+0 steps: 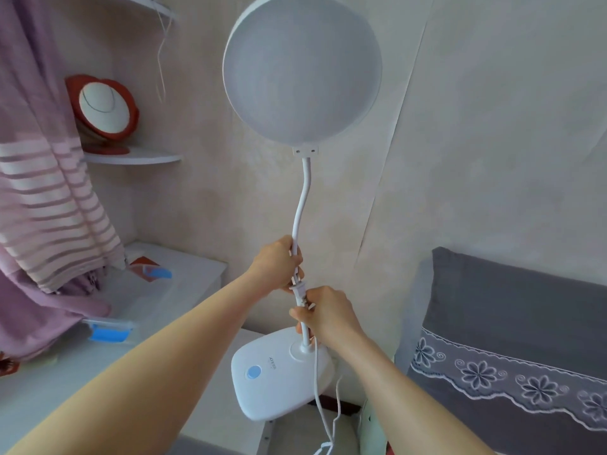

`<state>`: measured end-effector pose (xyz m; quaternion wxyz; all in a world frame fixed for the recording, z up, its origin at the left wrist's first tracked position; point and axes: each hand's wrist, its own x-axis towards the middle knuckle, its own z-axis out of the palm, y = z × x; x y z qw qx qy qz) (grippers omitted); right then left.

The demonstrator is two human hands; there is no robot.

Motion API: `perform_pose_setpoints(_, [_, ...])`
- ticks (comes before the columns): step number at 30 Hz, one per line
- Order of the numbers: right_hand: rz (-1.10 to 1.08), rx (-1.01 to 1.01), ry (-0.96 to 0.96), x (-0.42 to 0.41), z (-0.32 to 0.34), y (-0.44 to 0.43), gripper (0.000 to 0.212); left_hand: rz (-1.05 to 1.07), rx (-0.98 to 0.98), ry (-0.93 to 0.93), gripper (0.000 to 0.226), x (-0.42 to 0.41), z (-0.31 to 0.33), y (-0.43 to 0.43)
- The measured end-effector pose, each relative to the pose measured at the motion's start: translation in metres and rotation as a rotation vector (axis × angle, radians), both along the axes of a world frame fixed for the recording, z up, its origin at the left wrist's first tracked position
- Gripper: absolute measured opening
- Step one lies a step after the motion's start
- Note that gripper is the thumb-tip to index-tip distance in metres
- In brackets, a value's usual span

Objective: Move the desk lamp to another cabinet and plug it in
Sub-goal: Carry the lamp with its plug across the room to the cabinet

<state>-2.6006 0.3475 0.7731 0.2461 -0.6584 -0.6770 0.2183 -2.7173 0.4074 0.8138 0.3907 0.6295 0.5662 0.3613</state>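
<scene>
A white desk lamp is held up in the air in front of me, its round head (302, 68) facing me near the top of the view. Its thin neck (301, 198) curves down to a rounded white base (279, 376) with a blue button. My left hand (279, 264) is wrapped around the neck. Just below it, my right hand (323, 311) pinches the white plug (299, 289) against the neck. The white cord (320, 399) hangs down past the base.
A white cabinet top (157, 310) lies at the left with a red card and blue-lidded boxes on it. A purple striped curtain (42, 178) hangs at far left. A red mirror (101, 110) stands on a wall shelf. A grey pillow (512, 339) lies right.
</scene>
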Motion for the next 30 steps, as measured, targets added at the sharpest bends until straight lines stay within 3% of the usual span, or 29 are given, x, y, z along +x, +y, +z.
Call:
perform_pose_setpoints(12, [0.021,-0.062,0.001,0.018,-0.035,0.091,0.027,0.04,-0.049,-0.027,0.008,0.016,-0.036,0.085])
perform_pose_setpoints(20, [-0.012,-0.074,0.023,0.015,-0.051,0.161,0.013,0.012,-0.048,0.016,0.009,0.015,-0.051,0.159])
perform_pose_setpoints(30, [0.062,-0.16,-0.058,0.018,-0.112,0.236,0.016,0.076,-0.093,0.048,0.007,0.015,-0.114,0.222])
